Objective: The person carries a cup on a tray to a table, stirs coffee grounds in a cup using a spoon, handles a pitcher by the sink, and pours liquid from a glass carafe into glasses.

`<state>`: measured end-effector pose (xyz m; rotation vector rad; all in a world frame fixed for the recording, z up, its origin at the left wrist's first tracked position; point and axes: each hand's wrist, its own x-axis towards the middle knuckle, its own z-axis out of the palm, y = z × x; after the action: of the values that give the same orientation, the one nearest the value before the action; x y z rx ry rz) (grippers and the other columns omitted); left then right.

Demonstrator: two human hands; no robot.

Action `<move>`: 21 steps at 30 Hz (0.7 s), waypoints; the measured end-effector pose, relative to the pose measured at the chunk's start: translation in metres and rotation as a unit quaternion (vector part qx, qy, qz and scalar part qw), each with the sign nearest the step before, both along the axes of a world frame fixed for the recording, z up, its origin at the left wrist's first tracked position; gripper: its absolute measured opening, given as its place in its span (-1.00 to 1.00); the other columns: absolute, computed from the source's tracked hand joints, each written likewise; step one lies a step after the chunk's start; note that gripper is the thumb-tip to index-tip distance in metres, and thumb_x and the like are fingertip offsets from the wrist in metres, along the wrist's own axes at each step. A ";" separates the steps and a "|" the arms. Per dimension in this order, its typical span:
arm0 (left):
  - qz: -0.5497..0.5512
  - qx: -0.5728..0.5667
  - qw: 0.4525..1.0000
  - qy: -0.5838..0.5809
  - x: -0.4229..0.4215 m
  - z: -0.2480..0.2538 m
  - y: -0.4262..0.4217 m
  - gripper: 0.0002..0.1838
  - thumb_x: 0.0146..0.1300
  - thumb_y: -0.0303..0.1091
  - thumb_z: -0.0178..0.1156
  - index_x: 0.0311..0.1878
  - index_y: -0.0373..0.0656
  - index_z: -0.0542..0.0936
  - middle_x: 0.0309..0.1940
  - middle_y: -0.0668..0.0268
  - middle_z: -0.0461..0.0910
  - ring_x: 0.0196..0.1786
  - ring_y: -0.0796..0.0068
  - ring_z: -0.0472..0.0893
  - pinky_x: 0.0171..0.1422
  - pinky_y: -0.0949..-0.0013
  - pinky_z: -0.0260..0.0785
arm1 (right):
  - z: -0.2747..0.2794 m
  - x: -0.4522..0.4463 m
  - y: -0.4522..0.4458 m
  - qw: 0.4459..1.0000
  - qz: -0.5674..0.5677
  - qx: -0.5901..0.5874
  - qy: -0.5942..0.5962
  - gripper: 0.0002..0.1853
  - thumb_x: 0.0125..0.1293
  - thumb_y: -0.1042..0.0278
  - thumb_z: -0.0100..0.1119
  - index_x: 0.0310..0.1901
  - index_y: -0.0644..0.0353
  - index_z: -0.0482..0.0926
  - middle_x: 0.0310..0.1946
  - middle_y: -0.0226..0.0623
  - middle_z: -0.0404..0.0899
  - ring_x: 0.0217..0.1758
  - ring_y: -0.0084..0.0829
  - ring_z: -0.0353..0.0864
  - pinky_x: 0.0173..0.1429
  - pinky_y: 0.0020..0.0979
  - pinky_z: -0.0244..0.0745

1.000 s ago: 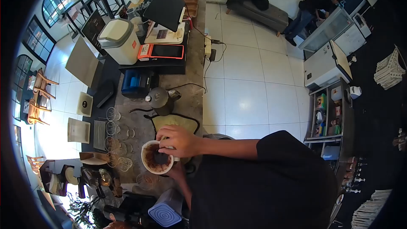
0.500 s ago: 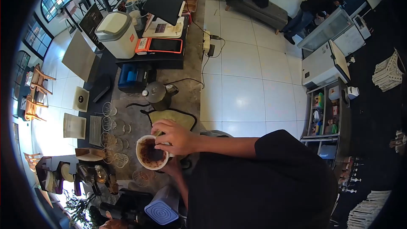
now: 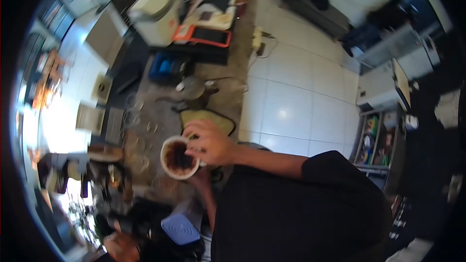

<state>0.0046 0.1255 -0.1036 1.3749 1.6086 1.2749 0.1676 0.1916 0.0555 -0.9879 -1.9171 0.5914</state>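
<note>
A white coffee dripper (image 3: 166,165) with a handle is held above the counter, its inside coated with dark brown coffee grounds. My right hand (image 3: 209,141) is closed at its rim, with fingertips reaching over the edge into the opening. Below the dripper's near side, my left hand (image 3: 200,178) grips around the handle; its fingers are mostly hidden. Just beyond my right hand lie a yellow-green cloth (image 3: 206,119) with a dark border and a metal gooseneck kettle (image 3: 193,87). Motion blur softens the details.
Several clear glasses (image 3: 141,143) line the counter's far side. A blue-lidded container (image 3: 180,229) stands near my left arm. A blue device (image 3: 167,67), a white bin (image 3: 153,14) and an orange-framed tablet (image 3: 209,35) sit farther along. Another person (image 3: 364,36) bends near the fridge.
My head has turned, so the scene is shifted, slightly rotated and blurred. Both hands keep hold of the dripper, with my right fingers still at its rim.
</note>
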 end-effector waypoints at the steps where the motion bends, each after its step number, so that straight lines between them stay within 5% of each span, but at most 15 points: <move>1: -0.032 -0.032 0.999 0.000 -0.007 -0.001 0.000 -0.30 0.21 -0.34 0.55 0.38 -0.34 0.51 0.46 0.02 0.48 0.51 0.09 0.46 0.61 0.08 0.25 | -0.002 0.000 0.002 1.000 0.012 0.004 0.000 -0.85 0.28 0.27 0.46 -0.26 0.14 0.74 0.06 -0.20 0.60 0.38 -0.02 0.47 0.43 -0.01 0.29; 3: 0.011 0.044 0.989 0.143 -0.006 -0.006 0.003 -0.40 0.25 -0.27 0.50 0.30 -0.35 0.58 0.32 -0.02 0.60 0.46 0.06 0.52 0.59 0.07 0.27 | -0.004 0.001 0.003 0.999 0.020 -0.013 0.022 -0.85 0.21 0.34 0.52 -0.26 0.18 0.75 0.04 -0.21 0.63 0.32 -0.03 0.53 0.40 -0.04 0.35; 6: 0.080 0.067 0.984 0.146 0.000 0.005 0.002 -0.31 0.11 -0.27 0.60 0.28 -0.34 0.58 0.19 0.00 0.69 0.34 0.07 0.63 0.50 0.07 0.37 | 0.008 0.002 0.008 1.000 -0.015 0.004 -0.003 -0.84 0.24 0.33 0.48 -0.27 0.24 0.77 0.01 -0.24 0.63 0.28 -0.11 0.54 0.39 -0.07 0.34; 8: 0.072 0.025 0.994 -0.076 0.006 0.018 0.004 -0.24 -0.03 -0.27 0.69 0.24 -0.33 0.59 0.12 0.04 0.72 0.20 0.07 0.72 0.39 0.09 0.46 | 0.009 0.003 0.010 1.000 0.018 -0.011 -0.002 -0.84 0.24 0.33 0.48 -0.27 0.24 0.77 0.01 -0.23 0.63 0.28 -0.11 0.54 0.39 -0.07 0.34; 12: 0.097 0.079 0.992 0.030 0.008 0.037 0.007 -0.26 -0.11 -0.27 0.73 0.18 -0.30 0.64 0.04 0.09 0.77 0.09 0.09 0.77 0.26 0.10 0.52 | 0.008 -0.001 0.014 0.999 0.023 -0.022 -0.008 -0.86 0.27 0.35 0.44 -0.27 0.24 0.76 0.02 -0.22 0.63 0.27 -0.10 0.53 0.41 -0.10 0.33; 15: 0.046 -0.027 0.998 0.018 0.002 0.036 0.002 -0.17 -0.07 -0.31 0.72 0.30 -0.29 0.55 0.18 0.13 0.69 0.26 0.24 0.68 0.40 0.17 0.48 | 0.009 -0.004 0.016 1.000 0.014 -0.004 -0.021 -0.87 0.27 0.37 0.43 -0.29 0.26 0.74 0.02 -0.20 0.63 0.25 -0.09 0.54 0.38 -0.10 0.34; 21: 0.076 0.040 0.991 0.102 0.001 0.033 0.000 -0.20 -0.14 -0.17 0.75 0.20 -0.24 0.64 0.11 0.11 0.73 0.21 0.08 0.69 0.33 0.03 0.47 | 0.006 -0.005 0.021 0.999 0.007 -0.051 0.011 -0.88 0.26 0.46 0.43 -0.29 0.30 0.67 0.01 -0.18 0.67 0.23 -0.05 0.57 0.34 -0.11 0.43</move>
<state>0.0056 0.1253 -0.0705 1.4966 1.8482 1.3337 0.1624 0.2127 0.0618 -1.0299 -1.8911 0.7115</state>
